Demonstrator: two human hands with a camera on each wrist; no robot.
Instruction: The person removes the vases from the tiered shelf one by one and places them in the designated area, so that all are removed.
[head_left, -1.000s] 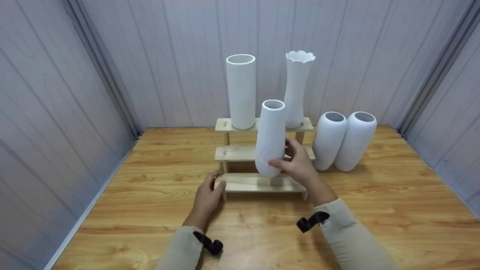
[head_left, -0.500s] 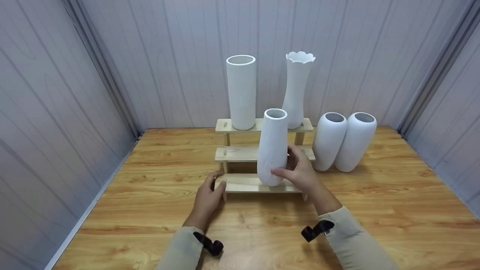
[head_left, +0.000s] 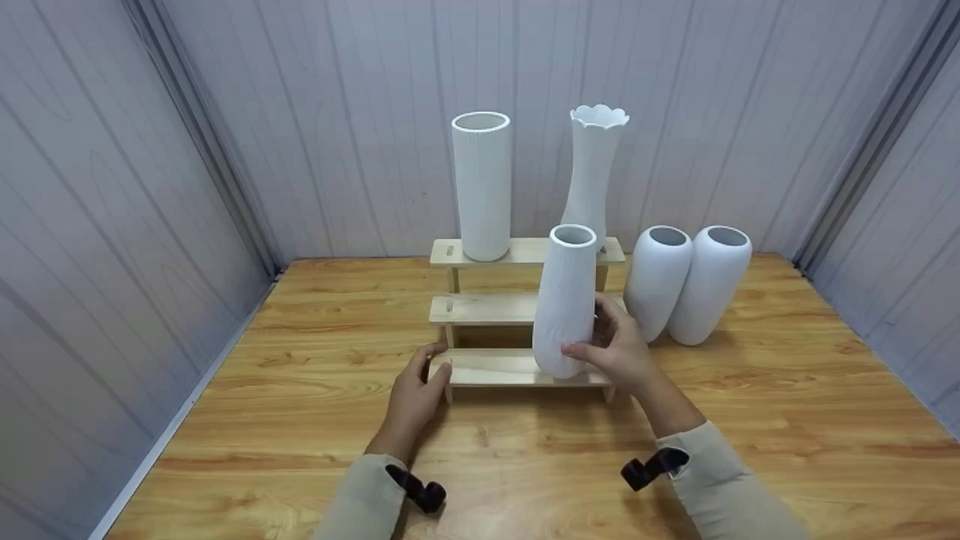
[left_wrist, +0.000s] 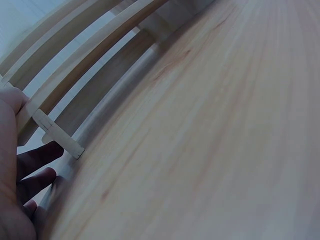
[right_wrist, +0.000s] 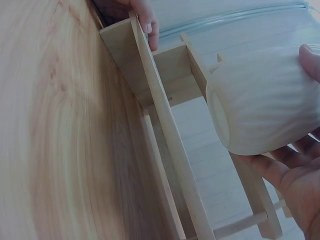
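A white, tapering vase (head_left: 566, 307) is in my right hand (head_left: 624, 352), thumb in front and fingers around its lower right side. It stands nearly upright over the right part of the bottom step of a three-tier wooden display stand (head_left: 491, 369). The right wrist view shows the vase's underside (right_wrist: 218, 117), apart from the bottom board. At the left end of that step, my left hand (head_left: 415, 386) holds the stand between thumb and fingers. On the top step are a ribbed cylindrical vase (head_left: 482, 187) and a vase with a scalloped rim (head_left: 596, 165), partly hidden by the held one.
Two rounded white vases (head_left: 660, 281) (head_left: 709, 285) stand side by side on the wooden table (head_left: 300, 435), right of the stand and close to my right hand. Pale panelled walls (head_left: 360, 127) enclose the table at the back and both sides.
My right hand has brought the vase down from in front of the middle step toward the bottom step, then shifted it to the right. The left hand has stayed on the stand.
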